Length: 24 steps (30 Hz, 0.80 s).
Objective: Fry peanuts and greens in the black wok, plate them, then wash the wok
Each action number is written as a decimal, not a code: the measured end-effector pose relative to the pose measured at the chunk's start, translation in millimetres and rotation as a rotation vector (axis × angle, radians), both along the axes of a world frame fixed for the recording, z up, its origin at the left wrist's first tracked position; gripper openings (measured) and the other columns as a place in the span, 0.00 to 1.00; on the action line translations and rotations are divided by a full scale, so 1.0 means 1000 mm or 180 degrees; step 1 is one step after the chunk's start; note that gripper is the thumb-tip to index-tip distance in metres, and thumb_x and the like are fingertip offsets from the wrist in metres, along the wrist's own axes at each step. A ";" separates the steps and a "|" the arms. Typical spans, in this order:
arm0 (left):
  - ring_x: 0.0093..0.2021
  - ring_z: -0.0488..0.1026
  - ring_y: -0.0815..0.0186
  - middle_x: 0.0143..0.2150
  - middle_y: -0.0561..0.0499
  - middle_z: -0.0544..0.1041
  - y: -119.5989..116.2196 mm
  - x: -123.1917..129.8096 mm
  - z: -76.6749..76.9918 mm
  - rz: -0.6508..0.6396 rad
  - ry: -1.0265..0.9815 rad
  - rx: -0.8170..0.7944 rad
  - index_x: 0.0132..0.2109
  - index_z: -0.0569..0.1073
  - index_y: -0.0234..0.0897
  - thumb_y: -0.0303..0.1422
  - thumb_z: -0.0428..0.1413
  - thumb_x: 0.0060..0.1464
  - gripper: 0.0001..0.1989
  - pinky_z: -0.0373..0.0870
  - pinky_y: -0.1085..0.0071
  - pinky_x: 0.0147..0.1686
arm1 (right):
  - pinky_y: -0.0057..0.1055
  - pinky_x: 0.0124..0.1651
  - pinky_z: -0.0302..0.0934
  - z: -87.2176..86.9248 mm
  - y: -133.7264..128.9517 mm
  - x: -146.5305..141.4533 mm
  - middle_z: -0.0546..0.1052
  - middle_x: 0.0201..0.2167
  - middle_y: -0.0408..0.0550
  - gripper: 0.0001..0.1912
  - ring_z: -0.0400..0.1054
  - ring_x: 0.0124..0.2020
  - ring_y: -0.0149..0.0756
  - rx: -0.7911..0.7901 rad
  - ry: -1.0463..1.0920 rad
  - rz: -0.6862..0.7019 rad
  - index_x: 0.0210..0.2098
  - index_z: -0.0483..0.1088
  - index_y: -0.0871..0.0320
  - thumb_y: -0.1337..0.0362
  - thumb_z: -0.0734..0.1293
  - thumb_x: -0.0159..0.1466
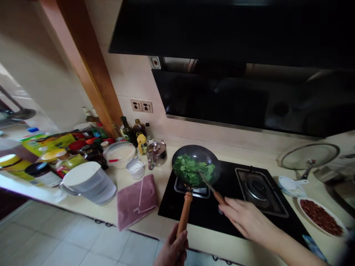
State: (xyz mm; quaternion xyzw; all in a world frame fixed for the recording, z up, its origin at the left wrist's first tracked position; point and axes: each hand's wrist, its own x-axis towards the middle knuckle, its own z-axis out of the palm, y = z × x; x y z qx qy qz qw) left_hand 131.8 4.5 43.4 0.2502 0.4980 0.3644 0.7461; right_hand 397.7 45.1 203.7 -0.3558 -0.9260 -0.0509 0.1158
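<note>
My left hand (pixel 174 246) is wrapped round the wooden handle of a dark wok (pixel 206 153), which is tilted over the left burner of the black gas stove (pixel 222 218). Chopped leafy greens (pixel 191 168) lie in the wok. In my right hand (pixel 244 218) is the wooden handle of a spatula (pixel 212 188); its far end is in among the greens, so the blade is hidden. The right burner (pixel 256 186) has no pan on it.
Left of the stove are a folded purple towel (pixel 130 207), a water pitcher (pixel 91 184), a glass pot (pixel 157 157) and several bottles. On the right stand an oval plate of reddish-brown food (pixel 318 216), a white spoon on a small dish (pixel 291 184) and a glass lid (pixel 299 159). A black range hood (pixel 222 33) hangs above.
</note>
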 end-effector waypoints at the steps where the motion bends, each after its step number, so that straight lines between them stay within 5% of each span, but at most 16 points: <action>1: 0.14 0.60 0.77 0.24 0.59 0.69 0.000 0.000 0.000 0.0023 0.0002 -0.0026 0.51 0.60 0.41 0.58 0.62 0.35 0.41 0.42 0.78 0.13 | 0.32 0.37 0.72 -0.003 0.010 -0.002 0.77 0.38 0.55 0.17 0.75 0.35 0.38 0.0010 0.0110 -0.0112 0.47 0.72 0.59 0.73 0.56 0.64; 7: 0.13 0.59 0.77 0.20 0.61 0.68 0.005 -0.003 -0.006 -0.0086 0.0143 0.0023 0.47 0.60 0.40 0.64 0.60 0.25 0.46 0.40 0.78 0.14 | 0.31 0.42 0.71 -0.006 0.045 -0.020 0.76 0.44 0.53 0.15 0.74 0.40 0.37 0.0174 0.0404 -0.0417 0.48 0.71 0.56 0.70 0.58 0.66; 14: 0.14 0.58 0.77 0.22 0.62 0.67 0.006 -0.005 -0.002 -0.0235 0.0112 -0.0174 0.43 0.59 0.42 0.65 0.59 0.24 0.43 0.40 0.78 0.12 | 0.37 0.41 0.71 -0.035 0.002 -0.047 0.74 0.50 0.58 0.22 0.75 0.42 0.43 -0.0016 -0.0267 -0.0374 0.49 0.71 0.55 0.78 0.59 0.59; 20: 0.15 0.59 0.78 0.23 0.62 0.67 0.004 -0.011 0.004 -0.0201 -0.0080 -0.0106 0.40 0.60 0.42 0.61 0.60 0.31 0.37 0.43 0.80 0.13 | 0.31 0.38 0.71 -0.019 0.017 -0.046 0.75 0.46 0.55 0.16 0.76 0.35 0.36 -0.0189 -0.0040 -0.0742 0.46 0.71 0.57 0.73 0.57 0.64; 24: 0.15 0.59 0.78 0.23 0.61 0.68 0.005 -0.015 0.005 -0.0219 -0.0150 -0.0068 0.40 0.61 0.41 0.62 0.60 0.30 0.37 0.43 0.79 0.13 | 0.28 0.35 0.70 -0.010 0.011 -0.043 0.75 0.45 0.53 0.19 0.76 0.33 0.35 -0.0332 -0.0230 -0.0427 0.47 0.71 0.54 0.75 0.57 0.62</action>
